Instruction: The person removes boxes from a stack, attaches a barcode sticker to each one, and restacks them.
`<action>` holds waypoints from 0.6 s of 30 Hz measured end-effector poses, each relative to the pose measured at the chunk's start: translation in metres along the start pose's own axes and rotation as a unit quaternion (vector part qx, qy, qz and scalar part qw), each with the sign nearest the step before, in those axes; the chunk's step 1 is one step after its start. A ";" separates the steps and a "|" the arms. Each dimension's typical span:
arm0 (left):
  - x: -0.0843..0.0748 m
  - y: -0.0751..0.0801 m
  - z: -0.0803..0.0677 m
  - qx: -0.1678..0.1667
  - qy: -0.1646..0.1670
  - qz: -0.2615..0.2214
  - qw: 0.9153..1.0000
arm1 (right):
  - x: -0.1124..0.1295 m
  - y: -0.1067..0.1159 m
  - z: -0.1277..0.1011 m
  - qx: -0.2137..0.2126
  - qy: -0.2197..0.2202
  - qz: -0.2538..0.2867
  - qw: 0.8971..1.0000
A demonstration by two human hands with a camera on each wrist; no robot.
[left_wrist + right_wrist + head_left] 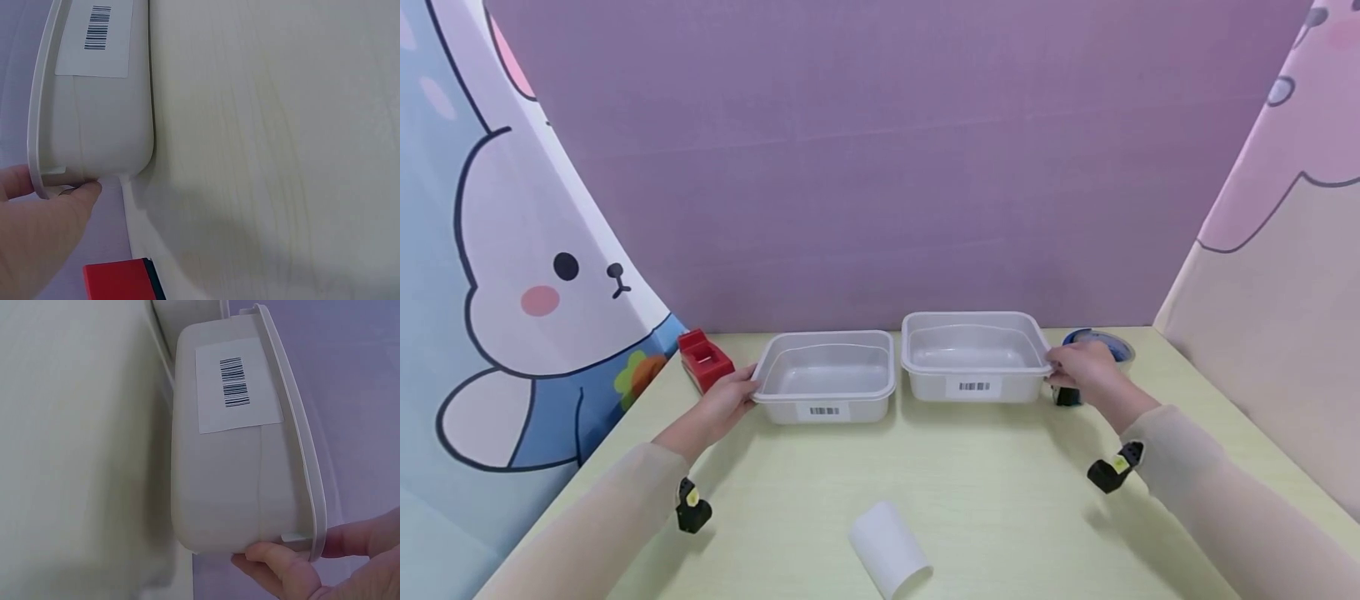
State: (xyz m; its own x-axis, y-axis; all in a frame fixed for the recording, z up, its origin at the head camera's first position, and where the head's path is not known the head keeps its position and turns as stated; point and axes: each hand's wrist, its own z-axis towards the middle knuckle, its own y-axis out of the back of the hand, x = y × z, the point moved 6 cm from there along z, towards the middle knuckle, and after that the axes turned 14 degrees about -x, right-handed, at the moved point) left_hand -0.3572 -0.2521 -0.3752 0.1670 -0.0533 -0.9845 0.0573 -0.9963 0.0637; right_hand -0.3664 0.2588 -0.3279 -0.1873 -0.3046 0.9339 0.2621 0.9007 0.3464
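Note:
Two white plastic bins with barcode labels are side by side at the back of the table. My left hand (727, 403) pinches the left rim of the left bin (823, 408), its thumb and fingers on either side of the edge in the left wrist view. The right bin (973, 386) is raised off the table, a shadow beneath it. My right hand (1088, 371) grips its right end at the rim; in the right wrist view the fingers (284, 565) curl under the lip. Both bins look empty inside.
A red tape dispenser or similar red holder (705, 358) stands at the back left. Behind my right hand is a blue-taped dispenser (1105, 343), partly hidden. A curled white paper sheet (889, 546) lies at the front middle. A purple cloth wall (880, 167) closes off the back.

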 end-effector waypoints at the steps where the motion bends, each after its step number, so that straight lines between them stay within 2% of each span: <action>1: 0.000 0.000 0.000 0.001 -0.001 0.001 1.000 | 0.002 0.000 0.000 -0.004 -0.004 0.008 1.000; 7: 0.000 0.001 -0.001 -0.001 0.002 0.006 1.000 | 0.012 0.000 -0.001 -0.022 -0.014 0.041 0.999; 13: 0.001 0.001 -0.002 -0.011 0.013 0.005 1.000 | 0.028 -0.005 -0.003 -0.003 -0.002 0.054 0.999; 18: 0.003 0.001 -0.003 -0.009 0.010 0.003 1.000 | 0.043 -0.012 -0.007 0.004 -0.006 0.076 0.997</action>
State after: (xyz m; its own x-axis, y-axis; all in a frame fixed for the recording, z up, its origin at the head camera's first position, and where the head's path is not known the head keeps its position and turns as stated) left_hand -0.3536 -0.2535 -0.3772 0.1866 -0.0574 -0.9808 0.0739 -0.9946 0.0722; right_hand -0.3709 0.2329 -0.2916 -0.1570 -0.1606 0.9745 0.2801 0.9389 0.1999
